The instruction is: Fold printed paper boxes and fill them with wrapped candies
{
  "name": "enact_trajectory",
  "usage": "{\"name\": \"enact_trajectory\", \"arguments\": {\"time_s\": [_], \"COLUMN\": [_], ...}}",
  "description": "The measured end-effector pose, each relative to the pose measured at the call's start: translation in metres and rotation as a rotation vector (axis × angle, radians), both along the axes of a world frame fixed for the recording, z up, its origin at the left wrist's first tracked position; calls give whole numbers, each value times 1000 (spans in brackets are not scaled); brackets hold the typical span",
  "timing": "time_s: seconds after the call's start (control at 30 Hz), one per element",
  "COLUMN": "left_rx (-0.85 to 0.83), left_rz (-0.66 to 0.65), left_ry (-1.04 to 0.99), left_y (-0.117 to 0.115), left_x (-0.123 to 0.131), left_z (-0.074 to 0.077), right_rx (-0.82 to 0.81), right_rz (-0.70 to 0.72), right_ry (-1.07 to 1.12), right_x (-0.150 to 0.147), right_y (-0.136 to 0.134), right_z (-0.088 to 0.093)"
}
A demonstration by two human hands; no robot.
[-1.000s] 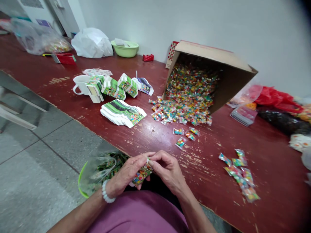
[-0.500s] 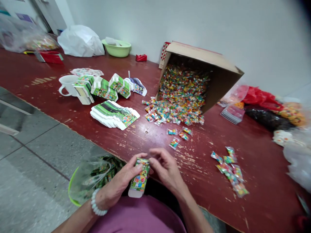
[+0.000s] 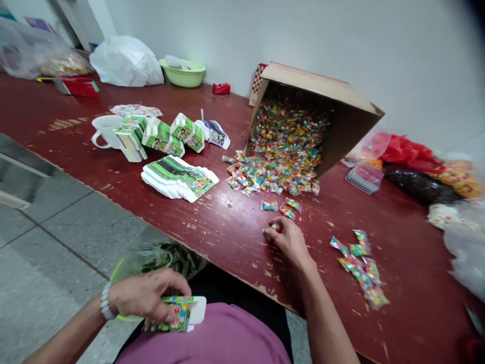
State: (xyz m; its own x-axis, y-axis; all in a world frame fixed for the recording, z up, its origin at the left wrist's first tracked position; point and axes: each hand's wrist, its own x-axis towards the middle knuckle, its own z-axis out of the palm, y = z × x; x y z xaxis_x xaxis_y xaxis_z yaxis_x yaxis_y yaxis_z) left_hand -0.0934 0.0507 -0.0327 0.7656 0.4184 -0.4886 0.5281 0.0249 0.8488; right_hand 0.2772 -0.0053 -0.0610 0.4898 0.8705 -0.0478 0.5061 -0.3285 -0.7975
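Grips likely crushable carton (image 3: 182, 314) by its body in left hand (image 3: 146, 294), seven o'clock; pinches slippery-looking packet (image 3: 274, 227) in right hand (image 3: 290, 241).

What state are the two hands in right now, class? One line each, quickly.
Left hand: closed, holding a small green carton, its end flap out.
Right hand: at a candy packet; whether closed on it cannot be told.
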Motion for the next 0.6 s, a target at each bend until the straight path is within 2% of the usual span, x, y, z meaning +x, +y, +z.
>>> {"name": "enact_trajectory", "arguments": {"time_s": [0.07, 0.1, 0.2, 0.3, 0.4, 0.53, 0.6], "left_rx": [-63, -127, -276, -333, -374, -391, -404], "left_rz": [-86, -81, 123, 217, 226, 241, 265], "left_ry": [54, 65, -39, -172, -266, -329, -353], "left_y": [0, -1, -6, -11, -17, -24, -26], "left_x": [1, 5, 25, 47, 61, 68, 70], "left_z": [2, 4, 16, 26, 28, 27, 26], "right_rx": [-2, 2, 58, 89, 121, 72, 80], "right_rz": [29, 46, 78, 98, 107, 333, 388], "right_ry": [91, 156, 499, 829, 839, 697, 637], "right_x": [-8, -15, -47, -81, -101, -107, -105], "right_y": [-3, -6, -16, -24, -28, -30, -29], "right_z": [7, 12, 29, 41, 42, 41, 44]}}
